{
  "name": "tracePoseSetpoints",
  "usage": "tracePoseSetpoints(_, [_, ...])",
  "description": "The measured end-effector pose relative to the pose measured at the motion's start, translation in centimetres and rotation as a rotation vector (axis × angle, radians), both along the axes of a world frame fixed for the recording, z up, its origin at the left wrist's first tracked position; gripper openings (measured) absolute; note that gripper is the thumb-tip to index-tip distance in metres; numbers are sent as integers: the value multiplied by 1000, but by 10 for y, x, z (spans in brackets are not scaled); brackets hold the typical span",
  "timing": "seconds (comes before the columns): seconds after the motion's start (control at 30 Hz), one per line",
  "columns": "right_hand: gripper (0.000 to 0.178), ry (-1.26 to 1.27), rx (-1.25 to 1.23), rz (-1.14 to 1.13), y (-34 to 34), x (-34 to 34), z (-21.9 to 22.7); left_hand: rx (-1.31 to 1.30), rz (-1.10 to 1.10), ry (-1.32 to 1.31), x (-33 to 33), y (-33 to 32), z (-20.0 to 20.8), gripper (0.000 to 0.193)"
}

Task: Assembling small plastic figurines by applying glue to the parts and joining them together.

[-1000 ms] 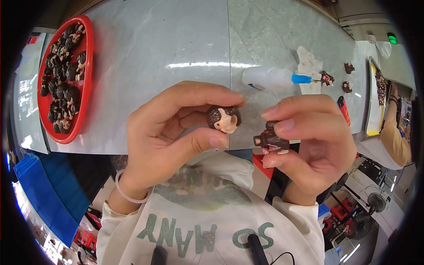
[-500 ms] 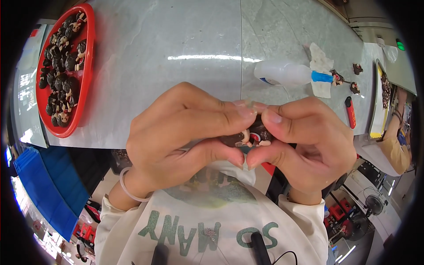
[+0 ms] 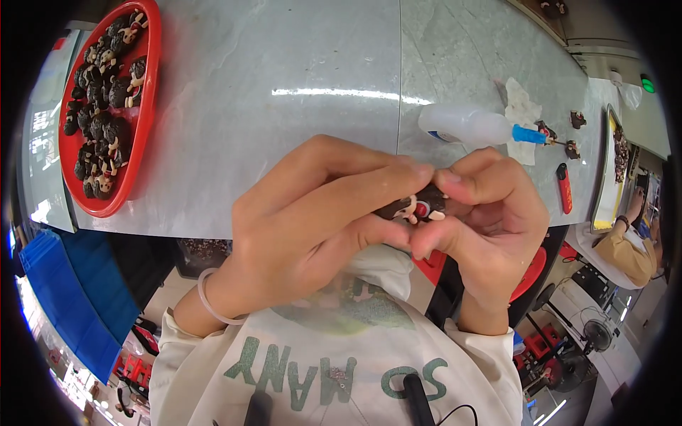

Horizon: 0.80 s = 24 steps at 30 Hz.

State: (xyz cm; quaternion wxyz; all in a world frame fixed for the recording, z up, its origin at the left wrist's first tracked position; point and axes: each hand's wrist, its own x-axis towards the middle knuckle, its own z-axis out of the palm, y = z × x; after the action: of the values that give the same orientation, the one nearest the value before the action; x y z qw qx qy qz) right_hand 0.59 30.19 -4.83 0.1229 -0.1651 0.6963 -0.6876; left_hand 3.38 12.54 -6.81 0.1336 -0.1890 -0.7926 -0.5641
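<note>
A small dark-brown figurine with pale limbs and a red patch is pinched between my two hands, above the table's near edge. My left hand holds its left end between thumb and fingers. From the other side, my right hand grips it with thumb and forefinger. Fingertips of both hands hide part of the figurine. Beyond my right hand, a white squeeze bottle with a blue needle tip lies on its side. Small brown pieces lie by the needle.
At the far left, a red oval tray holds several similar figurines. A crumpled white tissue lies behind the bottle, and a red-and-black tool is at right. Another person's arm shows at the right rim, near a yellow-edged tray.
The fingers of both hands have shifted on the figurine, and more of it shows. My left hand has moved slightly right, my right hand slightly left. The view has shifted a little.
</note>
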Motion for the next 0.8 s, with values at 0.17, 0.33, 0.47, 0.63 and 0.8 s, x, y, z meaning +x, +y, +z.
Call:
tracePoseSetpoints(0.17, [40, -302, -230, -159, -6, 10, -1, -8, 43, 84, -2, 3, -1, 40])
tracePoseSetpoints(0.33, [16, -668, -468, 25, -3, 4, 7, 65, -3, 113, -2, 3, -2, 38])
tracePoseSetpoints(0.47, [11, -735, -476, 115, 0, 2, 4, 85, -46, 92, -1, 2, -3, 36])
tracePoseSetpoints(0.63, [10, -783, -459, 84, -4, 3, 9, 54, -88, 141, 0, 0, -5, 38])
tracePoseSetpoints(0.8, [13, -811, -520, 110, -6, 6, 4, 47, -71, 139, 0, 4, -2, 47])
